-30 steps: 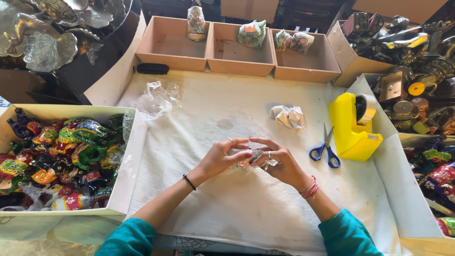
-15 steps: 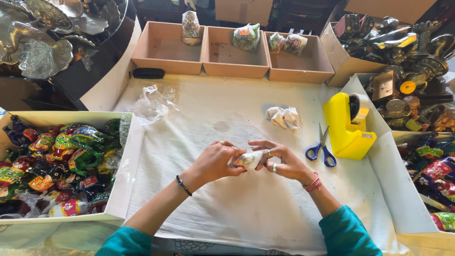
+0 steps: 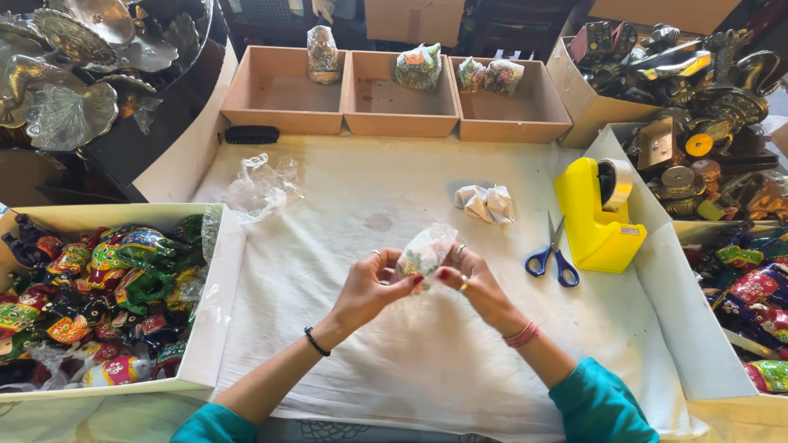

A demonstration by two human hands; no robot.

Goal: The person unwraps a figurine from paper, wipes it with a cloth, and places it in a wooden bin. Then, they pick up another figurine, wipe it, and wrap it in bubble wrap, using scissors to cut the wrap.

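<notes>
White cloth covers the bench, where the left hand and right hand both pinch a small plastic-wrapped figure tilted upright between them.

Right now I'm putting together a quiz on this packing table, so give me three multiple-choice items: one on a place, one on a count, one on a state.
1. Where do the blue-handled scissors lie?
A. In a wooden tray
B. On the white cloth beside the yellow tape dispenser
C. In the left box of figurines

2. How many wooden trays stand in a row at the far edge of the cloth?
A. Two
B. Three
C. Five

3. How is the small wrapped item held?
A. Between both hands, above the cloth
B. In the left hand alone
C. Lying on the cloth, untouched

Answers:
1 B: the scissors rest on the white cloth just left of the yellow tape dispenser.
2 B: three wooden trays sit side by side.
3 A: left hand and right hand both grip it.
</notes>
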